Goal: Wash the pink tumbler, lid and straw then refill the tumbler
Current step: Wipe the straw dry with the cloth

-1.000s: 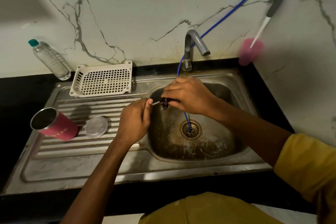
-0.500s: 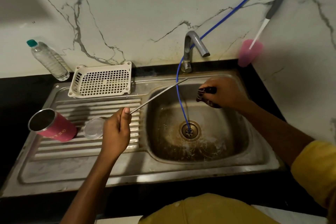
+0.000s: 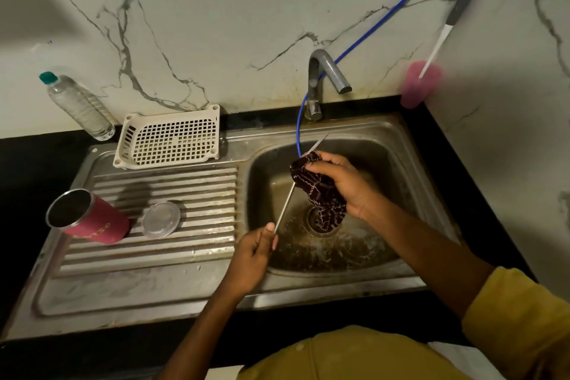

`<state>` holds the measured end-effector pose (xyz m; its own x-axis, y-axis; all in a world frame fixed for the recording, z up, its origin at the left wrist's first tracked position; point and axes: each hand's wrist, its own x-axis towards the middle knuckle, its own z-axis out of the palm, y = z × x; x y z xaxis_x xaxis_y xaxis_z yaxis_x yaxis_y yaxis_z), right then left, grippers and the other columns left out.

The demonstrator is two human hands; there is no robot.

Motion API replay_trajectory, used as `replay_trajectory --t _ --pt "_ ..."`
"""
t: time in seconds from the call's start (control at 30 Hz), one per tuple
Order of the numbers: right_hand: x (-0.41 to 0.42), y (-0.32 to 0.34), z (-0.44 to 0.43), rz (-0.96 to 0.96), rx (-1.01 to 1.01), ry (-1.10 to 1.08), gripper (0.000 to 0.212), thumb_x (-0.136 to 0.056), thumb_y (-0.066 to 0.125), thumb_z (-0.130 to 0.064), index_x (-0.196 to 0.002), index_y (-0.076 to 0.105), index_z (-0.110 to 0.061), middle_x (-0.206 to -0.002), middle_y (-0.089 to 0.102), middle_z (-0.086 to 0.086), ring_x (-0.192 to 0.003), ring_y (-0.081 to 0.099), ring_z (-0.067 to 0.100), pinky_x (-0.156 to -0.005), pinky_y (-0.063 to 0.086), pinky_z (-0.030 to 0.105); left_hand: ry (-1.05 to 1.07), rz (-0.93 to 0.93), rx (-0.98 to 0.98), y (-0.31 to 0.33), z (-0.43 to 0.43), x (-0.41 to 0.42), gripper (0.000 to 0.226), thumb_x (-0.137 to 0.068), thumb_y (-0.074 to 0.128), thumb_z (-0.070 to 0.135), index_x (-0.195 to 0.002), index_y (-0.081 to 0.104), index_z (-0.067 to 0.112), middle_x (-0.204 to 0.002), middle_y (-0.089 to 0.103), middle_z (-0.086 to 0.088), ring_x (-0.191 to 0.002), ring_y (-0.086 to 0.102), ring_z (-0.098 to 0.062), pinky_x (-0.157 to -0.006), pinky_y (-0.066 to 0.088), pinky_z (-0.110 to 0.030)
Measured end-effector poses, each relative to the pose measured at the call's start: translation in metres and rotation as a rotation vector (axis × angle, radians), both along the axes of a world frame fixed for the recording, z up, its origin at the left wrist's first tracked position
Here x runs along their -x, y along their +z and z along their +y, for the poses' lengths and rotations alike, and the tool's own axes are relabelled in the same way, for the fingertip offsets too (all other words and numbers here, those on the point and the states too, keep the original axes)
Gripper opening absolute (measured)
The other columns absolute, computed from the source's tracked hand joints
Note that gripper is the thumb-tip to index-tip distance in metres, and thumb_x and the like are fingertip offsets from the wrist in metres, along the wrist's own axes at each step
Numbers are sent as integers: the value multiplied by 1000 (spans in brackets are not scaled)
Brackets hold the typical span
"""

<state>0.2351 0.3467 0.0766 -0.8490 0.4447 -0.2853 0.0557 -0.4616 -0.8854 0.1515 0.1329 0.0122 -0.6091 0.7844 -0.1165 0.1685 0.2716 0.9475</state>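
The pink tumbler (image 3: 92, 220) lies on its side on the steel draining board, its open mouth facing left. Beside it rests the clear lid (image 3: 161, 219). My left hand (image 3: 251, 259) pinches the lower end of the thin metal straw (image 3: 285, 202), which slants up over the sink basin (image 3: 385, 163). My right hand (image 3: 345, 185) grips a dark patterned cloth (image 3: 320, 194) wrapped around the straw's upper part; the straw tip pokes out above the cloth.
A white perforated basket (image 3: 169, 140) leans at the back of the draining board. A plastic water bottle (image 3: 78, 106) leans on the wall at left. The tap (image 3: 324, 77) and a blue hose (image 3: 385, 15) stand behind the basin. A pink-headed brush (image 3: 421, 83) leans in the right corner.
My left hand has moved right, toward the basin, swinging the straw steeper. My right hand, with the cloth, has come back onto the straw and now wraps its upper part.
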Motion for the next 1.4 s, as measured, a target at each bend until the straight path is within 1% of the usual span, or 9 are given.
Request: replay_trajectory --t 0.13,0.27,0.43,0.6,0.73,1.03,1.13,1.27,1.4 --pt "-5 0 3 -29 -148 -9 23 -91 62 -1 -95 75 -19 -83 75 4 -76 73 16 -69 58 28 -126 -83 45 -2 -3 9 50 -103 40 48 -68 60 18 -57 54 4 -57 51 -7 -60 39 -22" --pt "-6 10 4 -181 -752 175 18 -88 71 -9 -92 74 -27 -85 74 -8 -81 70 0 -74 54 16 -8 -64 83 17 12 14 35 -92 44 50 -92 72 29 -81 73 7 -77 65 1 -76 46 -27" --pt "1 10 1 -339 -1191 384 16 -83 75 -27 -98 77 -23 -88 74 -5 -77 66 8 -79 56 38 15 73 -161 67 46 36 48 -91 64 41 -133 62 19 -102 74 2 -95 72 -13 -84 59 -29" --pt "0 17 -5 -426 -1301 463 34 -87 74 -32 -119 72 -21 -91 72 -7 -67 57 -2 -64 42 19 -81 333 -45 77 60 39 21 -90 75 17 -108 72 29 -83 74 11 -80 71 -2 -80 57 -22" --pt "2 15 -5 -457 -1406 502 40 -83 74 -39 -121 71 -27 -116 72 -6 -96 65 9 -87 49 30 -100 338 -35 70 62 36 11 -92 72 15 -92 75 25 -80 75 7 -74 72 -7 -74 61 -32" --pt "3 5 -7 -80 -1245 216 42 -76 84 -37 -115 73 -26 -107 70 -12 -99 64 3 -90 53 30 19 295 -148 66 57 38 23 -93 70 10 -87 74 32 -75 74 10 -69 70 -6 -68 57 -22" --pt "10 9 -8 -126 -1349 318 26 -83 77 -40 -103 73 -24 -95 69 -10 -88 64 8 -82 53 38 63 279 -218 65 57 37 18 -91 72 8 -90 74 26 -78 75 5 -73 72 -9 -70 57 -21" --pt "13 13 -3 -264 -1555 459 22 -89 70 -39 -110 73 -30 -99 70 -9 -93 64 14 -75 40 27 145 58 -309 63 54 45 11 -90 71 10 -91 74 20 -79 76 -5 -74 74 -21 -75 61 -34" --pt "13 10 4 -299 -1677 540 20 -92 65 -40 -111 71 -35 -98 70 -11 -94 62 13 -73 38 28 11 235 -183 61 45 50 11 -92 70 9 -95 74 19 -81 76 -1 -78 73 -15 -77 60 -34"
